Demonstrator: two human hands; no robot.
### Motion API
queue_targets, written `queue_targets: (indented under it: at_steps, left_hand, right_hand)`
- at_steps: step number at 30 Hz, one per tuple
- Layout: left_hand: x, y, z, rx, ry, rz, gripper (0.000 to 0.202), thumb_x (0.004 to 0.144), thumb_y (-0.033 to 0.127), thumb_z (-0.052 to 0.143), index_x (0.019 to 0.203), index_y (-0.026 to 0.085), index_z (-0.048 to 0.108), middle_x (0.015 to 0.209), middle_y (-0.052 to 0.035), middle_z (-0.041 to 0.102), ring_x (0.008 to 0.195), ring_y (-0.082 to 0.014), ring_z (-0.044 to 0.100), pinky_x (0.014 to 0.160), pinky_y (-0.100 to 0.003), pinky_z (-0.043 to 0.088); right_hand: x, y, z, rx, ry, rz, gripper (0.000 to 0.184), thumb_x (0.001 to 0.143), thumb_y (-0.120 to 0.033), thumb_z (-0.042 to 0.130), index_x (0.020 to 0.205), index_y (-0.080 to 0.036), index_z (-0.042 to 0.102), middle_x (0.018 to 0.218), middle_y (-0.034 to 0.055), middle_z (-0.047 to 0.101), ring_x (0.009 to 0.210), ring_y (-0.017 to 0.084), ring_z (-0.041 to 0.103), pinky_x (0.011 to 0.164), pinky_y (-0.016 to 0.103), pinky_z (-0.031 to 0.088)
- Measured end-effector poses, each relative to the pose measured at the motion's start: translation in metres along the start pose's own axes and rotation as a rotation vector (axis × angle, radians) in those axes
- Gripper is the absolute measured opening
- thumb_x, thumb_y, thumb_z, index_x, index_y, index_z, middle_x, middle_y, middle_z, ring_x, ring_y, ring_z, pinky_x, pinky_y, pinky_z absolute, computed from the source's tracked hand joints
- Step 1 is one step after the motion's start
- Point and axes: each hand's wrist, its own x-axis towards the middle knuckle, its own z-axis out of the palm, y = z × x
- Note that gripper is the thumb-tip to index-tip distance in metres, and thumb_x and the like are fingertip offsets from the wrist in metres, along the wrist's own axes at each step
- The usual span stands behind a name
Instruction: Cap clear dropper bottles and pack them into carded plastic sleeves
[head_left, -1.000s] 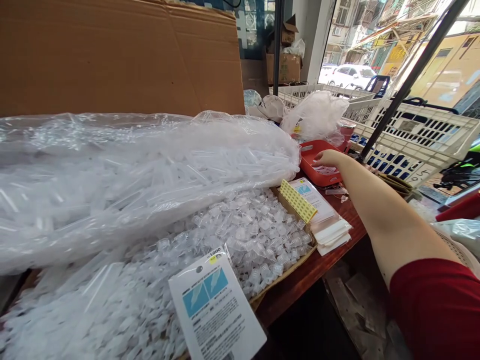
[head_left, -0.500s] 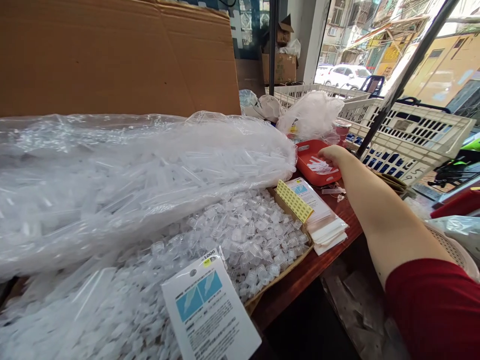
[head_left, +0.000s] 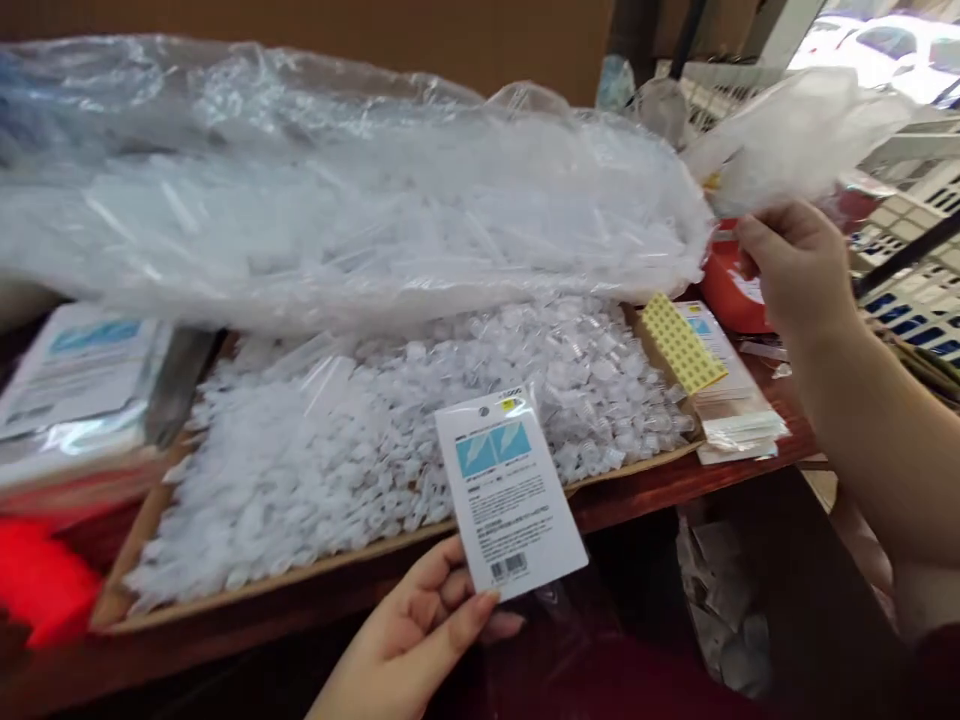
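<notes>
My left hand [head_left: 439, 625] grips the lower edge of a printed white card [head_left: 517, 500] with blue pictures and a barcode, which seems to sit in a clear plastic bag. The card leans over the front edge of a shallow cardboard tray [head_left: 405, 550]. That tray is heaped with small translucent plastic caps [head_left: 360, 450]. To the right, my right hand [head_left: 799, 250] is closed in a pinch over a red plastic basket [head_left: 724, 285]; what lies between its fingertips is too small and blurred to name. White slips [head_left: 750, 288] show in the basket, partly hidden by the hand.
A long clear bag [head_left: 375, 220] of translucent plastic pieces lies behind the tray. A yellow dotted sheet [head_left: 682, 345] and a stack of bagged cards [head_left: 739, 415] are at the tray's right. More packaged cards [head_left: 75, 370] sit at left. White crates [head_left: 919, 190] stand far right.
The view has swung left and down, bringing my left hand on the card into sight. My right hand has lifted from inside the red basket, its fingers pinched.
</notes>
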Motion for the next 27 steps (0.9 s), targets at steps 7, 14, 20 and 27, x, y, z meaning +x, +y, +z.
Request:
queue_targets:
  at_steps: [7,14,20,27]
  left_hand:
    - [-0.006,-0.003,-0.002,-0.11,-0.125,0.03,0.028,0.075,0.019,0.076,0.104,0.018,0.073,0.099,-0.0078,0.078,0.093,-0.025,0.072,0.078,-0.032,0.059]
    - [-0.01,-0.012,-0.012,-0.131,-0.219,0.03,0.033,0.076,0.023,0.076,0.109,0.019,0.071,0.087,-0.0041,0.079,0.08,-0.0182,0.072,0.075,-0.024,0.054]
    - [-0.007,-0.014,-0.015,-0.191,-0.258,0.044,0.018,0.076,0.023,0.076,0.094,0.02,0.075,0.073,0.001,0.078,0.069,-0.0102,0.069,0.071,-0.016,0.051]
    - [-0.008,-0.02,-0.026,-0.179,-0.252,0.047,0.02,0.083,0.024,0.069,0.101,0.02,0.076,0.086,-0.0016,0.079,0.08,-0.015,0.07,0.076,-0.02,0.051]
  right_hand:
    - [-0.165,-0.065,0.014,0.091,-0.609,-0.909,0.041,0.087,-0.037,0.057,0.127,-0.032,0.055,0.12,0.0066,0.065,0.112,0.026,0.062,0.09,0.041,0.058]
    - [-0.209,-0.079,0.043,-0.062,-0.634,-0.971,0.052,0.089,-0.041,0.052,0.139,-0.026,0.048,0.144,0.0039,0.046,0.138,0.026,0.035,0.114,0.047,0.036]
    - [-0.221,-0.082,0.048,-0.079,-0.672,-0.903,0.048,0.09,-0.033,0.051,0.136,-0.018,0.052,0.145,0.0081,0.042,0.14,0.03,0.03,0.107,0.052,0.043]
    - [-0.232,-0.084,0.053,-0.094,-0.595,-0.899,0.051,0.092,-0.036,0.05,0.14,-0.023,0.047,0.144,0.0067,0.043,0.14,0.027,0.026,0.111,0.049,0.04]
